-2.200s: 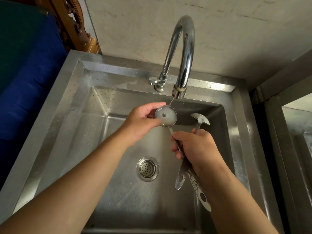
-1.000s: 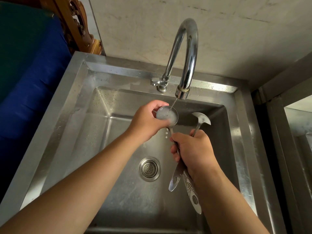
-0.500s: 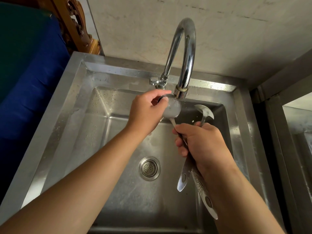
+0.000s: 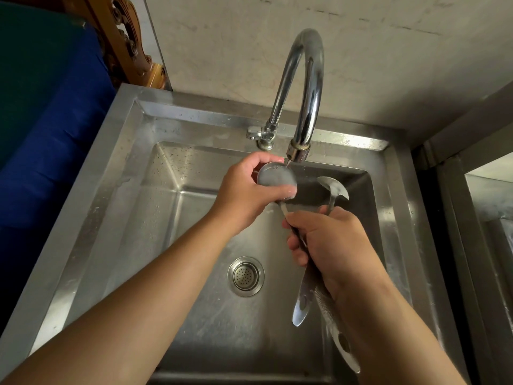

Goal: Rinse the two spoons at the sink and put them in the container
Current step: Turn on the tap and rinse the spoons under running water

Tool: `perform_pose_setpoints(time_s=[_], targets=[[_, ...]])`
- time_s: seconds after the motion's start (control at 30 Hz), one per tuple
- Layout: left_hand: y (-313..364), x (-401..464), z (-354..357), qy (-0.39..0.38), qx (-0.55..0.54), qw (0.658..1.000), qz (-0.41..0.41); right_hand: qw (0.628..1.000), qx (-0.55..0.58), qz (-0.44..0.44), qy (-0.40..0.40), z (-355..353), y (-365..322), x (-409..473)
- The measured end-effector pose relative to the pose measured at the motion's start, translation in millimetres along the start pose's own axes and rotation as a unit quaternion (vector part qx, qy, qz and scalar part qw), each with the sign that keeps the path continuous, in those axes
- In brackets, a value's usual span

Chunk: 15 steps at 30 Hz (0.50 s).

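Observation:
Over the steel sink (image 4: 130,207) my right hand (image 4: 330,245) grips the handles of two long metal spoons together. One spoon's round bowl (image 4: 277,177) sits right under the faucet spout (image 4: 298,154), where a thin stream of water falls on it. My left hand (image 4: 247,193) wraps around that bowl, thumb and fingers on its rim. The second spoon's bowl (image 4: 333,187) sticks up to the right, untouched. Both handle ends (image 4: 302,307) hang below my right fist. No container is in view.
The drain strainer (image 4: 245,276) lies in the basin floor. The faucet's small lever (image 4: 254,132) is at the back rim. A blue surface (image 4: 55,134) and a carved wooden piece (image 4: 130,48) stand to the left, a metal frame (image 4: 472,218) to the right.
Both hands lifted the spoon bowl closer to the spout about a second ago. My left hand has shifted around the bowl, now cupping its lower side. The right hand keeps its grip.

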<state>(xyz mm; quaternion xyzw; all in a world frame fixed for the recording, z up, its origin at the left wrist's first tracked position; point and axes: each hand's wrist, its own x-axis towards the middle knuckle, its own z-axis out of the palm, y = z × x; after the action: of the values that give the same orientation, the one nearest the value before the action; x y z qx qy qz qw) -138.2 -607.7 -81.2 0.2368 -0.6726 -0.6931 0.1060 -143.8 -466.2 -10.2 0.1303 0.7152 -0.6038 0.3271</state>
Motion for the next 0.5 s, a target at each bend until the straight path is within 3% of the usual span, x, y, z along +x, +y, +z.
perform_pose_setpoints(time_s=[0.3,0.5], targets=[[0,5,7,0.107,0.102,0.984,0.096,0.998,-0.042,-0.035,0.019,3,3,-3],[-6,-5,-10,0.045,0.076,0.994,0.069,0.999,-0.017,-0.033,0.018,-2,-2,-5]])
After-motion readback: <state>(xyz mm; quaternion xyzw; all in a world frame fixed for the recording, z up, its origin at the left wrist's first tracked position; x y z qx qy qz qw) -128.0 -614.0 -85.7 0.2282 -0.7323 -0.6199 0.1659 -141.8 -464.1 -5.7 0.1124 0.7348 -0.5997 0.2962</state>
